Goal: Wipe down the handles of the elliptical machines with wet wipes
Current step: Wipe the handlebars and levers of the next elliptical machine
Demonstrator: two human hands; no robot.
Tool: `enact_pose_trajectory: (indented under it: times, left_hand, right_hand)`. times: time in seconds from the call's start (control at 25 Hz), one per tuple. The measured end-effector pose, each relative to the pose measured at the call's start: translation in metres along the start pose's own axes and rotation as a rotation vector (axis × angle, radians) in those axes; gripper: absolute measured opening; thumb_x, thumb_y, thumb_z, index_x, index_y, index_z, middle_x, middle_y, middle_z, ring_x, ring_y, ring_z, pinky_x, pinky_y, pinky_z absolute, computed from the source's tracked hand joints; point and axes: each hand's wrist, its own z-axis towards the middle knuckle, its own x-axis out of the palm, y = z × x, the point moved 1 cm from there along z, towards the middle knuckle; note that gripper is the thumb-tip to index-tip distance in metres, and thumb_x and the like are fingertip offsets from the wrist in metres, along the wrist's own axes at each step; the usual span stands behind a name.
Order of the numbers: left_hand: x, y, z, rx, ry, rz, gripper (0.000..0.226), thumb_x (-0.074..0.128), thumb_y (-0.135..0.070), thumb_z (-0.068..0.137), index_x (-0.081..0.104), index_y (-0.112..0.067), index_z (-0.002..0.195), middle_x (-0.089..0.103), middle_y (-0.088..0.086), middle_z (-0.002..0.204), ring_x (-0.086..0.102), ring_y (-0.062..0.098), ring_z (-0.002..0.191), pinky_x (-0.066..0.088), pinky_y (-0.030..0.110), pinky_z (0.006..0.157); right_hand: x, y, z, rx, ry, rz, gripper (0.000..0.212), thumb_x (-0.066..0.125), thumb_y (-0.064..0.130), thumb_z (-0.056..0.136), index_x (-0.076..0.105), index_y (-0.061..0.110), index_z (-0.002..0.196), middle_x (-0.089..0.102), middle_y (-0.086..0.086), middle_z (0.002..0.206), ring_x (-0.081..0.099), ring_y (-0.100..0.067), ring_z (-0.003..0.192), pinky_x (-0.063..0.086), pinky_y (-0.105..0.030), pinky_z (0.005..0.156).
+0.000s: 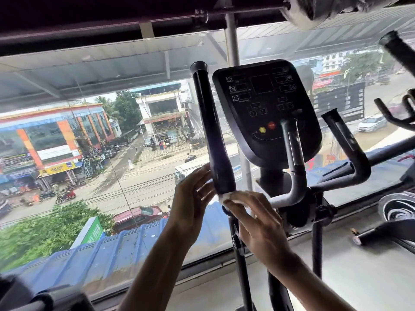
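A black elliptical handle (pixel 211 131) rises upright just left of the machine's console (pixel 267 108). At the base of its grip, a white wet wipe (pixel 226 197) is wrapped around the bar. My right hand (pixel 256 221) curls its fingers over the wipe and the bar from the right. My left hand (pixel 193 198) is at the left side of the handle, fingers straight and spread, fingertips close to the grip's lower end; I cannot tell whether they touch it. The right moving handle (pixel 343 142) and the short inner grips (pixel 292 149) stand behind.
A large window (pixel 112 153) runs right behind the machine, with a street below. A white pillar (pixel 232 41) stands behind the console. Handles of another machine (pixel 402 108) jut in at the right edge. A grey sill (pixel 359 265) runs below the window.
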Motion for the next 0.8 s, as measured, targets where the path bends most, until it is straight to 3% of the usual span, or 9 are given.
enact_pose_trajectory:
  times: [0.08,0.16,0.28,0.36,0.48,0.64,0.72,0.8]
  left_hand:
    - [0.002,0.006,-0.001,0.065,-0.049,0.039,0.035,0.047,-0.010,0.100,0.081,-0.017,0.093,0.077,0.005,0.103,0.072,0.018,0.093,0.050,0.036,0.095]
    - [-0.005,0.019,0.000,0.124,-0.165,0.085,0.029,0.048,-0.008,0.100,0.077,-0.008,0.105,0.078,0.009,0.106,0.073,0.021,0.099,0.051,0.036,0.098]
    - [-0.019,0.043,-0.007,0.093,-0.305,0.138,0.025,0.050,-0.006,0.098,0.075,-0.007,0.099,0.077,0.012,0.092,0.071,0.023,0.085,0.049,0.035,0.088]
    - [-0.019,0.060,-0.014,0.010,-0.294,0.195,0.022,0.054,-0.009,0.096,0.075,-0.009,0.091,0.076,0.013,0.088,0.070,0.023,0.081,0.045,0.036,0.083]
    - [-0.013,0.078,-0.024,-0.088,-0.156,0.227,0.017,0.064,-0.020,0.090,0.078,-0.012,0.095,0.078,0.011,0.094,0.074,0.021,0.086,0.050,0.033,0.080]
    - [-0.012,0.088,-0.032,-0.060,-0.040,0.291,0.026,0.075,-0.024,0.086,0.079,-0.007,0.105,0.077,0.018,0.105,0.072,0.024,0.094,0.053,0.031,0.082]
    - [-0.013,0.091,-0.034,-0.041,-0.057,0.318,0.028,0.076,-0.024,0.083,0.078,-0.004,0.102,0.075,0.023,0.105,0.071,0.027,0.093,0.052,0.037,0.084]
    - [-0.014,0.093,-0.033,0.000,-0.117,0.381,0.028,0.077,-0.026,0.080,0.077,-0.003,0.097,0.075,0.023,0.099,0.071,0.030,0.088,0.051,0.042,0.081]
  right_hand:
    - [-0.002,-0.002,-0.010,0.170,-0.109,0.107,0.039,0.074,-0.017,0.081,0.079,0.007,0.112,0.071,-0.003,0.114,0.069,-0.020,0.103,0.054,-0.025,0.094]
    - [-0.002,0.002,-0.013,0.499,-0.199,0.380,0.025,0.070,-0.009,0.090,0.079,0.008,0.105,0.076,0.000,0.103,0.073,-0.016,0.096,0.057,-0.023,0.082]
    - [0.004,0.007,-0.027,1.110,-0.132,0.916,0.019,0.072,-0.003,0.091,0.079,0.014,0.095,0.079,-0.005,0.089,0.076,-0.016,0.084,0.057,-0.019,0.069]
    - [0.008,0.004,-0.036,1.288,-0.070,1.080,0.022,0.071,-0.002,0.090,0.080,0.017,0.085,0.079,-0.008,0.088,0.074,-0.018,0.083,0.058,-0.023,0.068]
    - [0.006,0.001,-0.036,1.369,0.010,1.212,0.028,0.069,-0.004,0.089,0.081,0.020,0.080,0.078,-0.008,0.089,0.072,-0.015,0.084,0.056,-0.027,0.071]
    - [0.003,-0.007,-0.045,1.377,0.059,1.343,0.030,0.068,-0.005,0.089,0.081,0.020,0.080,0.076,-0.006,0.087,0.070,-0.013,0.081,0.054,-0.022,0.067]
    - [0.005,-0.008,-0.051,1.343,0.094,1.271,0.025,0.071,-0.001,0.090,0.080,0.022,0.085,0.077,-0.006,0.093,0.071,-0.017,0.089,0.054,-0.025,0.071]
    - [0.006,-0.011,-0.061,1.267,0.070,1.140,0.012,0.076,0.016,0.090,0.077,0.026,0.097,0.077,-0.001,0.104,0.071,-0.018,0.098,0.054,-0.026,0.075]
